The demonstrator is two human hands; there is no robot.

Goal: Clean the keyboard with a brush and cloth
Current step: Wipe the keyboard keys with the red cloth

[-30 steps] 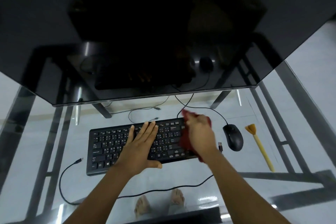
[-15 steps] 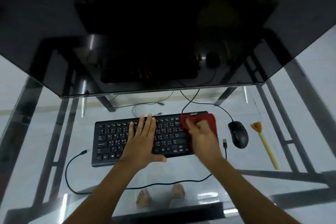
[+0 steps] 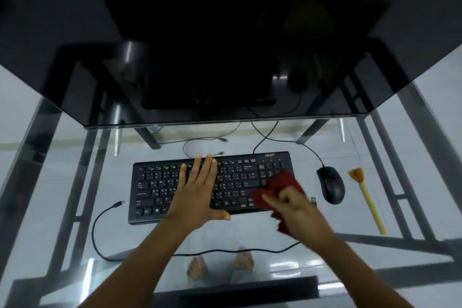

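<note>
A black keyboard (image 3: 155, 187) lies flat on the glass desk (image 3: 62, 182). My left hand (image 3: 197, 190) presses flat on its middle keys, fingers straight and together. My right hand (image 3: 297, 210) grips a bunched red cloth (image 3: 280, 187) over the keyboard's lower right corner, partly off the front edge. The cloth covers the numeric keys there. A brush (image 3: 366, 197) with a yellow handle and orange bristles lies on the desk at the far right, untouched.
A black mouse (image 3: 331, 184) sits between the keyboard and the brush, its cable running back under the dark monitor (image 3: 225, 45). A loose black cable (image 3: 100, 227) loops at the front left. A small USB dongle (image 3: 313, 199) lies by the keyboard's right end.
My right hand has dragged the red cloth from the keyboard's top right corner down toward its front right corner. My left hand has stayed pressed on the middle keys.
</note>
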